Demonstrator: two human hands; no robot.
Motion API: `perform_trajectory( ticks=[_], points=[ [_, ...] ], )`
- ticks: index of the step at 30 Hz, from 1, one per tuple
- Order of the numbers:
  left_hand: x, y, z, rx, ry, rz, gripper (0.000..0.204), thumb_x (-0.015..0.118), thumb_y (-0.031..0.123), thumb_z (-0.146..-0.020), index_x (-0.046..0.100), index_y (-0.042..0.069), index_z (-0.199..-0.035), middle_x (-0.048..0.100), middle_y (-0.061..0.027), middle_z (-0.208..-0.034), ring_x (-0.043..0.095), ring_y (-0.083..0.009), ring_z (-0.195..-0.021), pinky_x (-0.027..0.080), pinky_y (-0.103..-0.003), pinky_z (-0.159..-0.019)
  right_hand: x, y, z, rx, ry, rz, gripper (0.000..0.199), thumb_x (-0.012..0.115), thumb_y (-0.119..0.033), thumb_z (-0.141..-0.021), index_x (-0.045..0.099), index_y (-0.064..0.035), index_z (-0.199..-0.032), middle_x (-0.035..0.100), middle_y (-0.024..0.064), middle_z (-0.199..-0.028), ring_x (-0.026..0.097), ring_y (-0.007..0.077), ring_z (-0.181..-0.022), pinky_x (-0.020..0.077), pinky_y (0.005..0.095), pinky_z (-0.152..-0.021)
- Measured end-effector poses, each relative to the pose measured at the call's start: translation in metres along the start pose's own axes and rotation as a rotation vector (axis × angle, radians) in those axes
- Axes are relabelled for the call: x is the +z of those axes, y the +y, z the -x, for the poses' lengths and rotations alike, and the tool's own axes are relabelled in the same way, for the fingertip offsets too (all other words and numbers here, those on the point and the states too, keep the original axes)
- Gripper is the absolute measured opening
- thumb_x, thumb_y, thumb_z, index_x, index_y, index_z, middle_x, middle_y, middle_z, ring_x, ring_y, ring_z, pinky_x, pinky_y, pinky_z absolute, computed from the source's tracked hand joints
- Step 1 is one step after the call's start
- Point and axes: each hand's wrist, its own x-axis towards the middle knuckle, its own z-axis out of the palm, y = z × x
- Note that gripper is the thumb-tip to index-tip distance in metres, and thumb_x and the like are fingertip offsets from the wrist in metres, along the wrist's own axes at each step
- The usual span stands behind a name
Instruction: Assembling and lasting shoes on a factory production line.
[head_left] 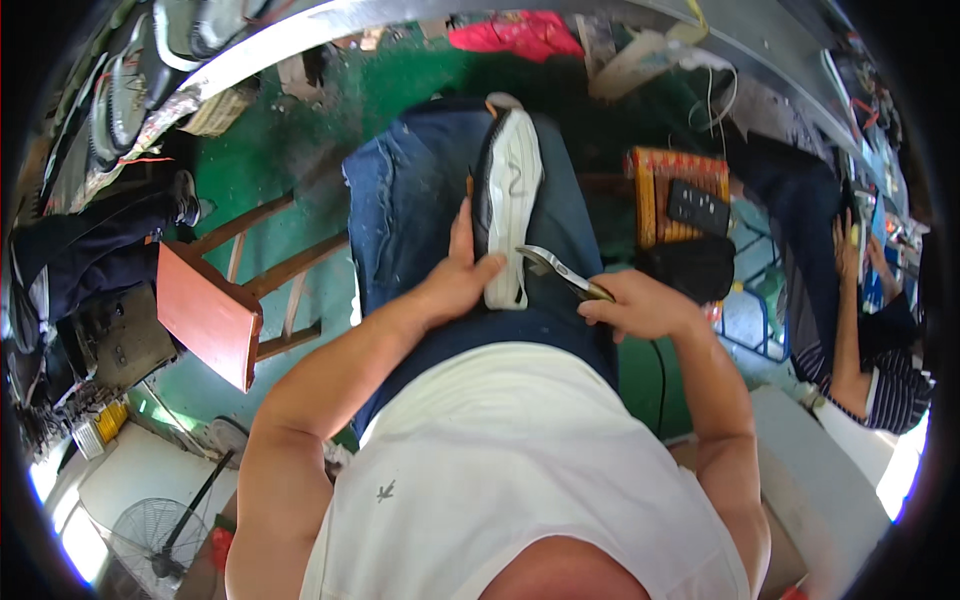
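Observation:
Across my lap lies a shoe (513,190), its white sole turned up and a dark edge along its left side. My left hand (455,280) grips it near its close end, with the thumb on the side of the sole and a finger stretched along the dark edge. In my right hand (640,303) is a silver metal tool that looks like pincers (562,272). Its curved head meets the right edge of the sole, close to my left thumb. The fingers wrapped round its handle partly hide it.
Left stands a wooden stool (210,313); right, an orange woven seat (655,190) holds a black device (698,208) beside a black bag (690,268). A metal bench edge (400,22) curves ahead, with shoes (130,95) at left. Another person's arm (848,320) shows right, and a fan (160,540) lower left.

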Motion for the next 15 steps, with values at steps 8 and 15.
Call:
perform_trajectory(
  ticks=[8, 15],
  points=[
    [-0.021, 0.044, 0.014, -0.061, 0.034, 0.459, 0.087, 0.068, 0.012, -0.091, 0.017, 0.002, -0.161, 0.038, -0.0191, -0.157, 0.039, -0.0298, -0.145, 0.028, -0.041, -0.12, 0.011, 0.018, -0.045, -0.391, 0.491, 0.154, 0.036, 0.051, -0.031, -0.104, 0.061, 0.0041, -0.107, 0.067, 0.0207, -0.084, 0.069, 0.0358, -0.08, 0.0528, 0.0423, -0.072],
    [-0.102, 0.21, 0.045, 0.642, 0.333, -0.043, 0.077, 0.066, 0.001, -0.085, 0.035, -0.002, -0.155, 0.044, -0.0155, -0.156, 0.041, -0.0262, -0.144, 0.029, -0.041, -0.119, 0.014, 0.047, -0.059, -0.56, 0.557, -0.463, 0.04, 0.043, -0.031, -0.109, 0.061, 0.0041, -0.107, 0.066, 0.007, -0.085, 0.065, 0.0142, -0.074, 0.0515, 0.0299, -0.07]
  ],
)
